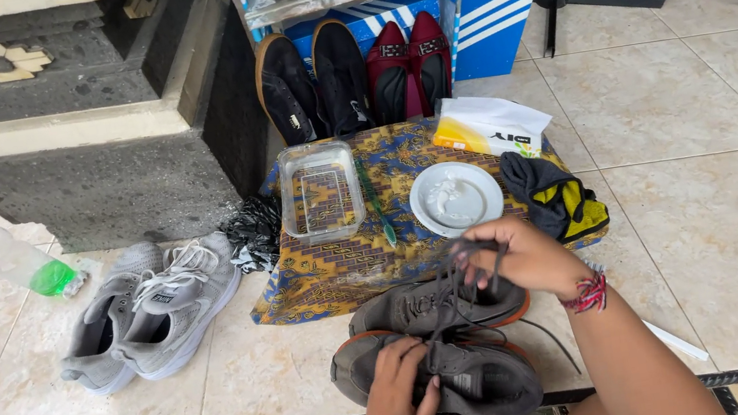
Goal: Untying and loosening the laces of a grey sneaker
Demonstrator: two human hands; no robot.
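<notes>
Grey-brown, the near shoe (474,373) sits at lower centre of the frame under my left hand (399,395), fingers curled on its tongue. My right hand (520,258), right of centre, pinches the dark lace (448,299) pulled upward; I judge a hard tug could snag an eyelet. The eyelets are hidden, and the second shoe (415,309) behind is partly covered.

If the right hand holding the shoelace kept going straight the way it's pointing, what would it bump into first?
The right hand points up and left, lace pinched. Going straight on, it would probably meet the white plate on the patterned cloth first, though depth is hard to judge.
</notes>
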